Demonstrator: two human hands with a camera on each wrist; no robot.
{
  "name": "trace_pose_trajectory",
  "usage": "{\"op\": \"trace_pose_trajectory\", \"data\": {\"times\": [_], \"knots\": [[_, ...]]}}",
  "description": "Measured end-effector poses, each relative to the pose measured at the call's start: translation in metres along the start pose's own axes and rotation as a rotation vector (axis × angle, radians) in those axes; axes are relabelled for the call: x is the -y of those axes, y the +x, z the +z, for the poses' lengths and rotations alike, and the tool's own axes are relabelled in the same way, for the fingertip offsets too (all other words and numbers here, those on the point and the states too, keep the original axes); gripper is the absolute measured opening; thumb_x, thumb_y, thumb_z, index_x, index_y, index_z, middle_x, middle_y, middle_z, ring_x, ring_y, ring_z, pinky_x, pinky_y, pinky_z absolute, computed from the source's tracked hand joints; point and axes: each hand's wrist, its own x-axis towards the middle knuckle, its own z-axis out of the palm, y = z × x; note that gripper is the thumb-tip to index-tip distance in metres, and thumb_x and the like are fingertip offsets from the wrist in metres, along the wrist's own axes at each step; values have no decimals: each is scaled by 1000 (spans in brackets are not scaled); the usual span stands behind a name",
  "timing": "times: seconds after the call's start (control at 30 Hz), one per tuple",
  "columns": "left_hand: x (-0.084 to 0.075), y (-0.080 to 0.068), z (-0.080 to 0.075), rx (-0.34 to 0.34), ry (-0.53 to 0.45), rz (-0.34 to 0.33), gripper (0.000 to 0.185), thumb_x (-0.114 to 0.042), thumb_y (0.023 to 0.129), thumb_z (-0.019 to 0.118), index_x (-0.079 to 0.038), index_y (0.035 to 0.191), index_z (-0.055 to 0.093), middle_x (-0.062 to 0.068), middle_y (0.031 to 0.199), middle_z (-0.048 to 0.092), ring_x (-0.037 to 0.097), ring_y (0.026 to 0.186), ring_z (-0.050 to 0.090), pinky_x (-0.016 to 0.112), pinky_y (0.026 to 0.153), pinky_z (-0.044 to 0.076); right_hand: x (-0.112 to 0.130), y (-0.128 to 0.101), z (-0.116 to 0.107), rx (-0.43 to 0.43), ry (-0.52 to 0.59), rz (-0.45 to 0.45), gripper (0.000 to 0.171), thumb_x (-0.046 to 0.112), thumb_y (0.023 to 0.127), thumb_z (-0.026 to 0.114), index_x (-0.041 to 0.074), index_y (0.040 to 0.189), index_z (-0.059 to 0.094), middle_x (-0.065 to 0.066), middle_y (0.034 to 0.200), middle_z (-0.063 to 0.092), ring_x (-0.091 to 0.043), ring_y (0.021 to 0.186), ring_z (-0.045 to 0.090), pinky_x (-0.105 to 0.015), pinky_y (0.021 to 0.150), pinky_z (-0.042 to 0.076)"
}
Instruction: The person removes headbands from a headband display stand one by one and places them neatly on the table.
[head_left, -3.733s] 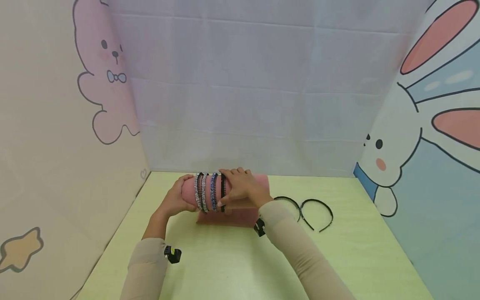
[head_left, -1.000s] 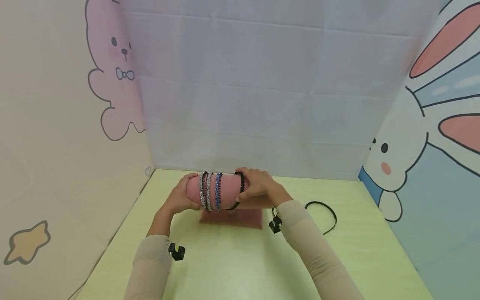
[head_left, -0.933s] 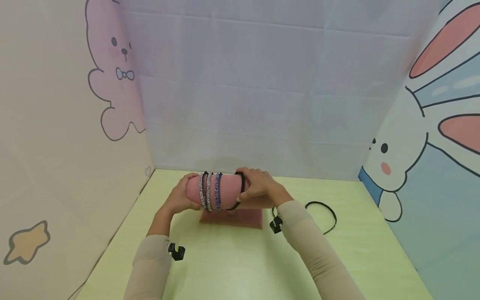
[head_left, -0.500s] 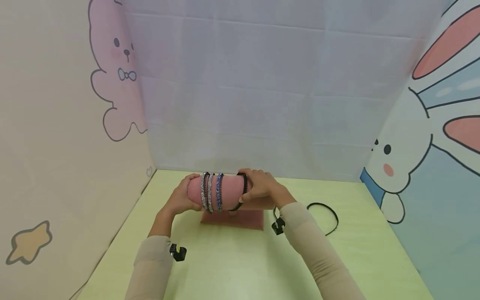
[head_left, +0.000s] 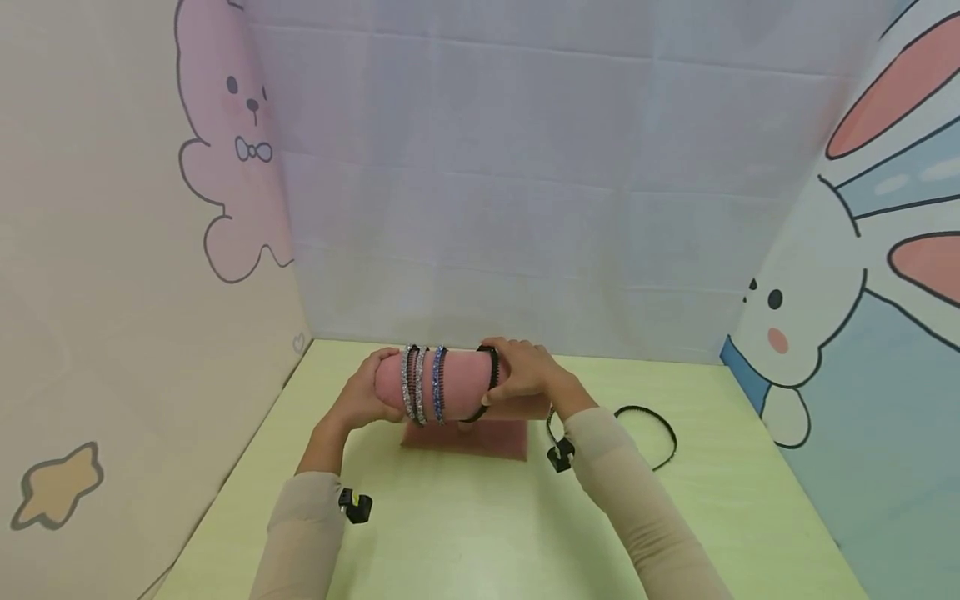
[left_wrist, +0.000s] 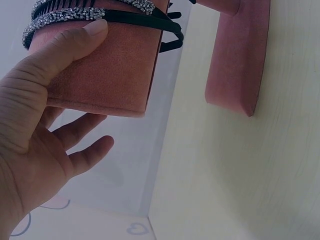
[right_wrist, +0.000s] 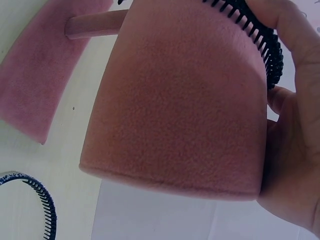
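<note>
Sleeves: nearest us, a beige left sleeve and a beige right sleeve reach forward, each with a small wrist camera
Left hand: we see the left hand holding the left end of the pink plush roll, thumb across its front, some fingers spread free behind
Right hand: the right hand is curled closed on the black toothed headband, fingers over the top, thumb on the front
Black headband: it arcs around the roll, right of centre, teeth inward and lower end slanting left; the right hand is nearer, the left well apart
Long axis: the roll runs left to right between the hands and the headband crosses it; we judge that any shift of the headband turns on that crossing
Rhinestone headbands: two silver ones and a blue one circle the roll on the left hand's side; bare plush separates blue from black
Base: below, the pink base sits on the pale green table
Loose headband: to the right, a dark headband lies on the table, another partly hidden behind the right sleeve
Backdrop: farthest, a pale creased sheet
</note>
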Motion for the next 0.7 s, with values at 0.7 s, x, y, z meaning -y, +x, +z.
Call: {"op": "trace_pose_trajectory", "data": {"times": [0.7], "knots": [[0, -1, 0, 5, -1, -11, 111, 0, 47, 90, -21, 139, 32, 8, 133, 41, 32, 110, 47, 50, 87, 42, -11, -9, 0, -43, 46, 5, 94, 55, 63, 74, 19, 141, 37, -7, 125, 52, -29, 109, 48, -51, 89, 36]]}}
